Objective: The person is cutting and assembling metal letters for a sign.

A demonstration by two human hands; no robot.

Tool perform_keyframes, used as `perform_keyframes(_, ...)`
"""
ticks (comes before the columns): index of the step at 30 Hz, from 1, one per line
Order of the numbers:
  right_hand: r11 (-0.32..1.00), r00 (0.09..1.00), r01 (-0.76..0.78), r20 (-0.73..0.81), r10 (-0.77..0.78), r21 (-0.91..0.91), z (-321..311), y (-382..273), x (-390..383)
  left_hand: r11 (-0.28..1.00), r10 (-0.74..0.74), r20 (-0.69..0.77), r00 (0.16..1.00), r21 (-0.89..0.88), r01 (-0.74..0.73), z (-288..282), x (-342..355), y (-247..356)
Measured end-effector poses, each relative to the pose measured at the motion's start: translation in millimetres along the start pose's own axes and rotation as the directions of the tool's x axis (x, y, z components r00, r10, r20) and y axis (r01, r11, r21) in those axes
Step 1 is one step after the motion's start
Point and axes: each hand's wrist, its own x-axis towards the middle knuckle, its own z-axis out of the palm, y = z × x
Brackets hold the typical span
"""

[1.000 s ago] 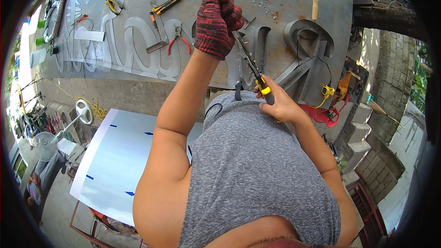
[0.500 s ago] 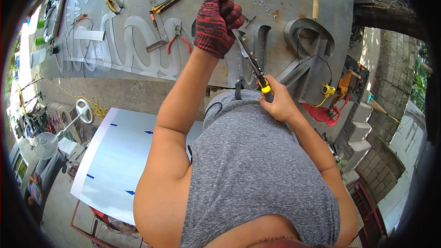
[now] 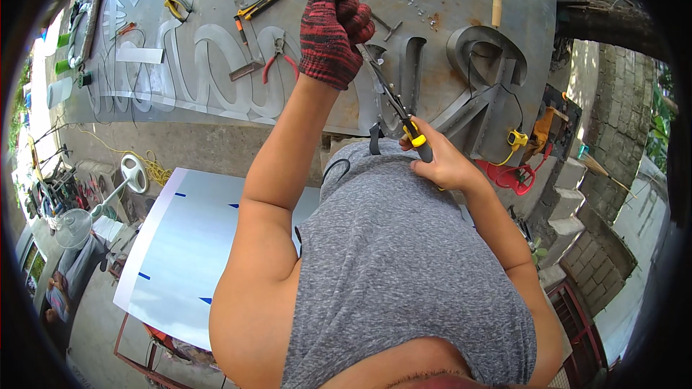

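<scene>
Now your bare right hand wraps tight round the yellow-and-black screwdriver, whose long axis slants up-left toward your gloved left hand, fisted shut about its tip over the worktop.

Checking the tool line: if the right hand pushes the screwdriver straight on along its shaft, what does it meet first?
Probably the gloved left hand: the right hand aims the screwdriver up-left toward it, though depth is unclear.
</scene>
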Motion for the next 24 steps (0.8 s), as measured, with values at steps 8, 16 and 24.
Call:
perform_keyframes(8, 1.0, 0.998, 0.017, 0.067, -0.018, 0.019, -7, -4, -3, 0.996, -0.053, -0.006, 0.999, -0.079, 0.052, 1, 0, 6)
perform_keyframes(16, 0.999, 0.999, 0.034, 0.013, -0.034, 0.04, 0, -1, 1, 0.997, -0.067, 0.004, 0.998, -0.044, 0.068, 5, -5, 0)
perform_keyframes(24, 0.996, 0.99, 0.076, -0.116, -0.082, -0.056, 12, 1, 3, 0.997, -0.051, -0.076, 0.996, -0.054, 0.047, 16, -7, -1)
